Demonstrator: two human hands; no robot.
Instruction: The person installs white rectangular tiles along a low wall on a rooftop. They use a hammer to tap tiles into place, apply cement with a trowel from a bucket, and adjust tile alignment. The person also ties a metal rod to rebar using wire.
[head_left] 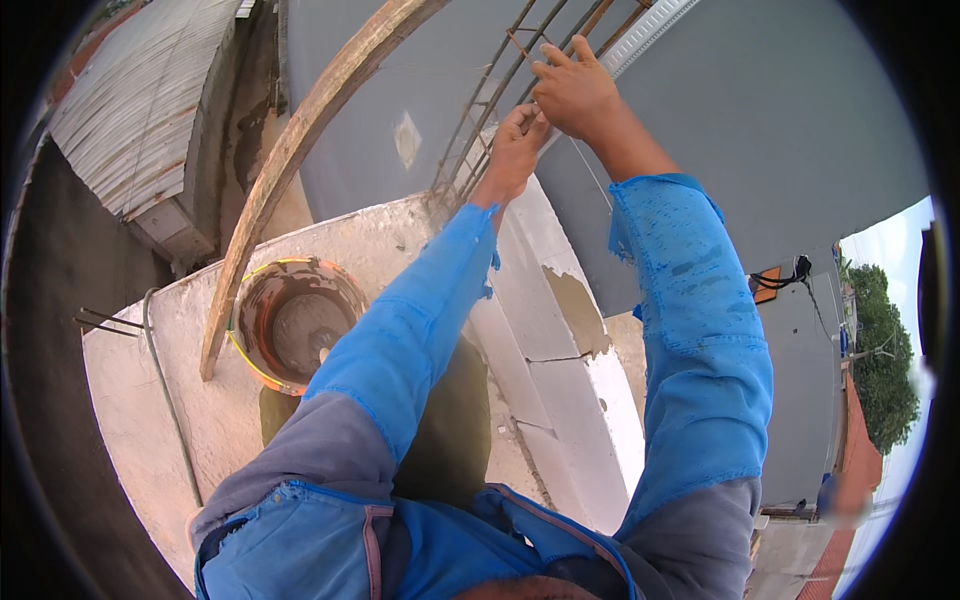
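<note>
At the upper middle, my left hand is closed in a pinch beside the steel rebar cage. My right hand is just above and to the right, almost touching it. The outer fingers of the right hand are lifted apart, while its thumb and forefinger bend in toward the left fingertips. Whatever lies between the fingertips is too small to make out. A thin pale string runs down from near the hands toward my right sleeve. Under the hands stands a white block wall.
Left of my left forearm is a mortar-smeared bucket on a concrete ledge. A curved-looking wooden pole leans beside it. A hose lies along the ledge. Grey walls rise ahead; a corrugated roof lies lower left.
</note>
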